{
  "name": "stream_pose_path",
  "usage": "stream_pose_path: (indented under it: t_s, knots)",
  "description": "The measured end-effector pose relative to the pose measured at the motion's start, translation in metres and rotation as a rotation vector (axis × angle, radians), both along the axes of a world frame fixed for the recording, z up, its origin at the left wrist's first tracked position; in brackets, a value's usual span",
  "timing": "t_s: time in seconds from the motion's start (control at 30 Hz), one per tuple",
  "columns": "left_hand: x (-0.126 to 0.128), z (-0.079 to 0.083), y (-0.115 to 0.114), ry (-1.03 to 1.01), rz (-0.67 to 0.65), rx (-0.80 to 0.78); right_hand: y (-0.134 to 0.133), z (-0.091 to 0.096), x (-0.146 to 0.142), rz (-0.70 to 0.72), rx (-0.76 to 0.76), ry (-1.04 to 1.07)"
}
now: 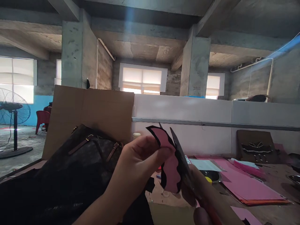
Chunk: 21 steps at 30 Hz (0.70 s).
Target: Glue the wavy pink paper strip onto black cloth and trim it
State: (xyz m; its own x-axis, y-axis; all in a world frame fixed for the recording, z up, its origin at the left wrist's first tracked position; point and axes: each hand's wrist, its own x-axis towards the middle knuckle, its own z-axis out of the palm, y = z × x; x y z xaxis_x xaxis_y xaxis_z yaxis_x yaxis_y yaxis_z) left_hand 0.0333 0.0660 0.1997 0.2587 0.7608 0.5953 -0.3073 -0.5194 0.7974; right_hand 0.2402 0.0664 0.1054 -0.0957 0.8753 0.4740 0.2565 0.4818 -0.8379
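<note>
- The left hand pinched a pink piece with a wavy black border between thumb and fingers, raised above the surface.
- The right hand, blurred, had its fingers wrapped around scissors, blades parted and pointing up beside the piece's right edge; whether they touched it, I couldn't tell.
- A dark bag leaned to the left; pink sheets lay to the right.

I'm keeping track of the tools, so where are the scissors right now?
In the head view, the scissors are just right of centre, in the right hand, their blades at the edge of the pink-and-black piece.
</note>
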Motion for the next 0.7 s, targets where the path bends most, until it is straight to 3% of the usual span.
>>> stream_pose_path:
  t_s: [0.17,0.3,0.4,0.53,0.7]
  knots:
    - [-0.001,0.001,-0.002,-0.008,-0.042,0.005,0.008,-0.001,-0.017,-0.03,-0.109,0.153]
    - [-0.002,0.0,-0.003,-0.007,-0.033,0.038,0.012,0.003,-0.019,-0.149,-0.352,0.252]
    - [-0.002,-0.001,-0.002,-0.001,-0.037,0.056,0.007,0.013,-0.014,-0.075,-0.421,0.23]
    - [-0.002,-0.001,-0.001,-0.005,-0.029,0.058,-0.007,0.026,-0.007,0.005,-0.337,0.153]
    - [-0.004,0.0,-0.001,-0.003,-0.039,0.032,-0.011,0.023,-0.001,0.034,-0.045,0.174]
